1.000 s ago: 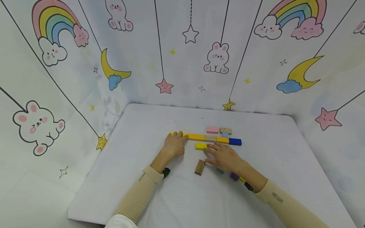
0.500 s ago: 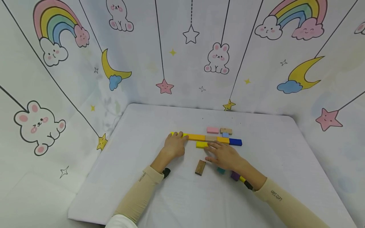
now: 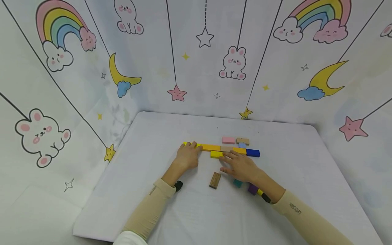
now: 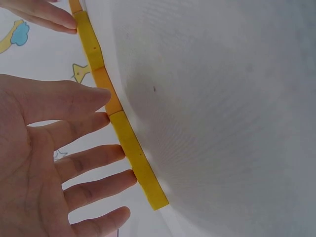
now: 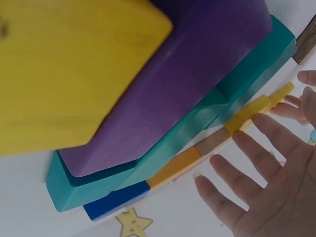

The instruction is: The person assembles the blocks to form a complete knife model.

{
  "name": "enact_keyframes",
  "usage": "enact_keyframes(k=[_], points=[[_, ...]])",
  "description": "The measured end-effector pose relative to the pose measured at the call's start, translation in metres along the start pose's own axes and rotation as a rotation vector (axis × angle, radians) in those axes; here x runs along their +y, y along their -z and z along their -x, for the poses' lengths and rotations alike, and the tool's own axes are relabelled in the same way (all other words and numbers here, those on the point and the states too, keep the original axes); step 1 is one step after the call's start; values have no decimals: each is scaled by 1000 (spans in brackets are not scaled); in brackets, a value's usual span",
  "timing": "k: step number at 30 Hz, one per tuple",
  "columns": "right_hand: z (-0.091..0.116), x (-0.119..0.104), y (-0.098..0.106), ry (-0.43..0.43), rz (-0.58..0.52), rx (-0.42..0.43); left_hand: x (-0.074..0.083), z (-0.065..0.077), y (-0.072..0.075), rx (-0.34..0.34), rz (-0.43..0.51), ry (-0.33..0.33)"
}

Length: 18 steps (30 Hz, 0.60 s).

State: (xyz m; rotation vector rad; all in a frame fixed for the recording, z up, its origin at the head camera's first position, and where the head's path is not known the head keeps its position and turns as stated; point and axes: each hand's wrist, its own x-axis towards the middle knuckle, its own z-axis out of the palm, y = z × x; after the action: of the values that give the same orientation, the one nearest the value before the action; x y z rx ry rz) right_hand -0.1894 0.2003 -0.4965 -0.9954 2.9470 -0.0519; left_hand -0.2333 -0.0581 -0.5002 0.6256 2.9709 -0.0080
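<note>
A row of blocks lies across the table: a yellow block [image 4: 138, 158] at the left end, then an orange block [image 3: 211, 148], a tan block [image 3: 226, 149], another orange block [image 3: 240, 150] and a dark blue block [image 3: 253, 153]. My left hand [image 3: 187, 156] touches the left-end yellow block with extended fingertips; the thumb is near the orange one. Just in front of the row's middle is a second yellow block [image 3: 216, 154]. My right hand [image 3: 242, 166] has its fingers spread, fingertips at that block's right end. Exact contact there cannot be made out.
Behind the row sit a pink block [image 3: 228, 140], a light wooden block [image 3: 243, 141] and a light blue block [image 3: 242, 145]. Nearer are a dark brown block [image 3: 215, 180], teal pieces [image 3: 237, 183], a purple block [image 3: 252, 189] and a yellow block [image 5: 74, 74] under my right wrist.
The second yellow block has slid slightly away from me toward the row, with my right hand moving alongside it. My left hand stays in place.
</note>
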Motion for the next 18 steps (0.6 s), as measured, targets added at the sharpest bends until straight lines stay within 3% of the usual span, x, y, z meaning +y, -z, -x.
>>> enact_keyframes(k=[18], points=[[-1,0,0,-10,-11,-12,1,2,1,2,1,-4]])
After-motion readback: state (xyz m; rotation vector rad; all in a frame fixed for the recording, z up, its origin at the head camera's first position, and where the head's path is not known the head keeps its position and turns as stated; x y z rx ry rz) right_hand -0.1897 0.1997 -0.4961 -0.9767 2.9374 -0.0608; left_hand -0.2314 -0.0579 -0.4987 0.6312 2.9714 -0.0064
